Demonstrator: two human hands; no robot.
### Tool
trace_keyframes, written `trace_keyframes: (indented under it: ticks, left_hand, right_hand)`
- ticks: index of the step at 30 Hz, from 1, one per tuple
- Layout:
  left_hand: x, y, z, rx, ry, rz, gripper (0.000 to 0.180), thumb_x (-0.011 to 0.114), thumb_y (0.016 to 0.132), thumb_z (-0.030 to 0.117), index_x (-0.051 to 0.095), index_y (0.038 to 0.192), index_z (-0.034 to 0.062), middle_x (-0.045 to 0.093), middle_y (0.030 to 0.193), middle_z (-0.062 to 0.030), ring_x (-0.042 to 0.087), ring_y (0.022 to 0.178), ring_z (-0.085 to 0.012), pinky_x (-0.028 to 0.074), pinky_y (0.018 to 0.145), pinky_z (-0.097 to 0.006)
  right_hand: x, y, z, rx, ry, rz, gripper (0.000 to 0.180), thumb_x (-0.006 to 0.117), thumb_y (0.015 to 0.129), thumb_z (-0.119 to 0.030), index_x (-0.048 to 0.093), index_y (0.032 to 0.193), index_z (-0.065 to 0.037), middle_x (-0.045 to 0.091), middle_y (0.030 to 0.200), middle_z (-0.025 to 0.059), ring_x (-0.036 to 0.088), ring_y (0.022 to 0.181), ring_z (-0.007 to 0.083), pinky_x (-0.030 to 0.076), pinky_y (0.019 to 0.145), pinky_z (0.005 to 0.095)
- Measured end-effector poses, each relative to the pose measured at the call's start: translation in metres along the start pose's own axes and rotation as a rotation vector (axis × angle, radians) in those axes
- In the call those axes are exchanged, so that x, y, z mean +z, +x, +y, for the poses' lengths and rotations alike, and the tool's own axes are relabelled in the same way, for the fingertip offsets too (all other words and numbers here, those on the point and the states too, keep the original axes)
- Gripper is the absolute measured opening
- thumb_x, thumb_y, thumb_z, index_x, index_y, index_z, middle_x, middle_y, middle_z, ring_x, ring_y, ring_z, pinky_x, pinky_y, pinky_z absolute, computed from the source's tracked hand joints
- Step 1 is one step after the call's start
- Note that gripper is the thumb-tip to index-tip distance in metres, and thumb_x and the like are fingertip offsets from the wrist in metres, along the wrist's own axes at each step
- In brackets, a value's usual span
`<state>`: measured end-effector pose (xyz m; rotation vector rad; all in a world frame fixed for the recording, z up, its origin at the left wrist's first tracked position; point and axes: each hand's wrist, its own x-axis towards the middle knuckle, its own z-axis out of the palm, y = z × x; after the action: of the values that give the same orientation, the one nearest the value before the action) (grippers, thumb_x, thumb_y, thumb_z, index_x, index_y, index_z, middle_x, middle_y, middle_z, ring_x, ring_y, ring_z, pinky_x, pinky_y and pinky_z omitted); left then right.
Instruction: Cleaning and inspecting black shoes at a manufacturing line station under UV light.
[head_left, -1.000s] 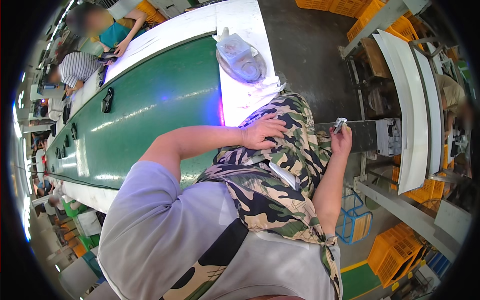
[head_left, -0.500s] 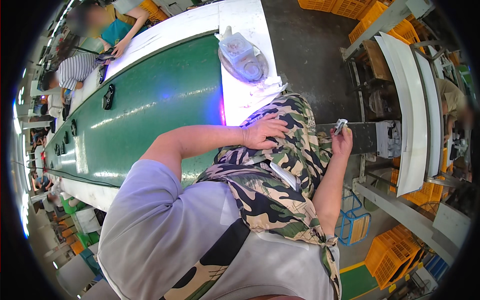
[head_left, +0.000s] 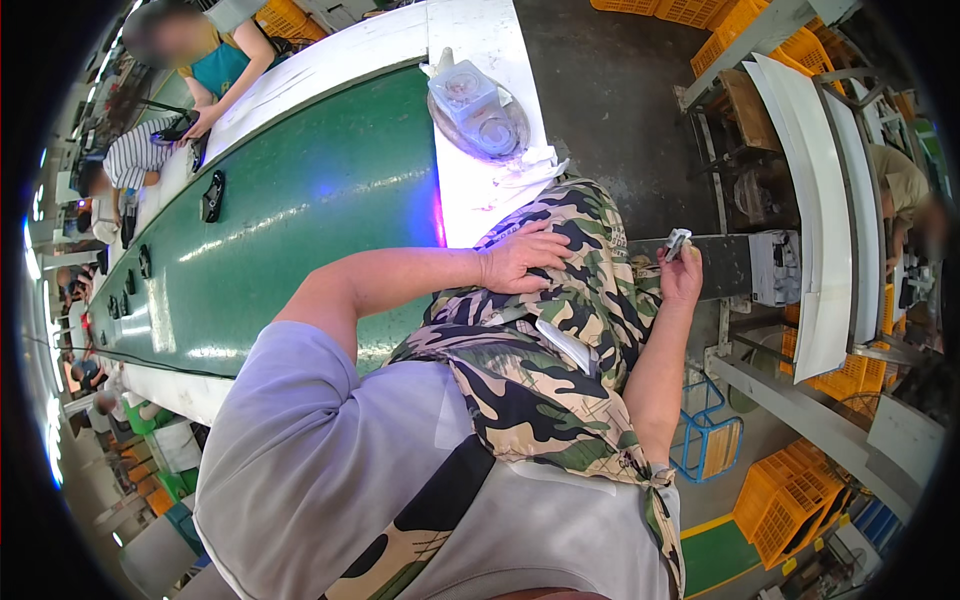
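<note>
My left hand (head_left: 525, 258) lies flat on the camouflage apron (head_left: 580, 225) over my lap, fingers stretched out and holding nothing. Out to the right, my right hand (head_left: 683, 278) is raised and pinches a small silver-white object (head_left: 677, 241) between thumb and fingers; its exact kind is too small to make out. A white flat piece (head_left: 565, 345) shows at a fold of the apron, between my two arms.
A green conveyor belt (head_left: 300, 230) carries several dark shoes (head_left: 212, 196). At its white end stands a translucent bluish tub (head_left: 466, 92) on a round tray (head_left: 515, 143), beside crumpled white cloth (head_left: 525, 172). Co-workers sit across the belt. Orange crates (head_left: 790, 500) and a blue-framed stool (head_left: 708, 440) stand right.
The view has shifted slightly. Both my hands keep nearly the same pose. Across the belt, a co-worker's hands now hold a dark shoe further left and lower.
</note>
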<state>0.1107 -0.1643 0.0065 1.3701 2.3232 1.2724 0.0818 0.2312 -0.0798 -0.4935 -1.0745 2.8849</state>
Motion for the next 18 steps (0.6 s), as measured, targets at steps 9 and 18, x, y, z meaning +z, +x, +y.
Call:
trace_keyframes:
  ticks: [9, 18]
  left_hand:
    - [0.0010, -0.0001, -0.0009, -0.004, 0.003, -0.001, 0.039, 0.067, 0.085, 0.028, 0.064, 0.119, 0.0075, 0.058, 0.137, -0.0117, 0.043, 0.140, -0.0307, 0.020, 0.118, -0.060]
    - [0.0000, 0.0000, 0.0002, -0.002, 0.007, 0.000, 0.039, 0.067, 0.086, 0.030, 0.064, 0.118, 0.0077, 0.059, 0.137, -0.0122, 0.043, 0.140, -0.0313, 0.020, 0.118, -0.060]
  right_hand:
    - [-0.0053, 0.0020, 0.0015, -0.009, 0.002, 0.007, 0.013, 0.068, 0.092, -0.008, 0.060, 0.102, -0.009, 0.068, 0.107, 0.0107, 0.066, 0.097, 0.0278, 0.054, 0.081, 0.0512]
    - [-0.0042, 0.0022, 0.0019, -0.007, 0.007, 0.021, 0.012, 0.067, 0.093, -0.007, 0.060, 0.102, -0.010, 0.069, 0.104, 0.0104, 0.066, 0.096, 0.0273, 0.055, 0.080, 0.0509]
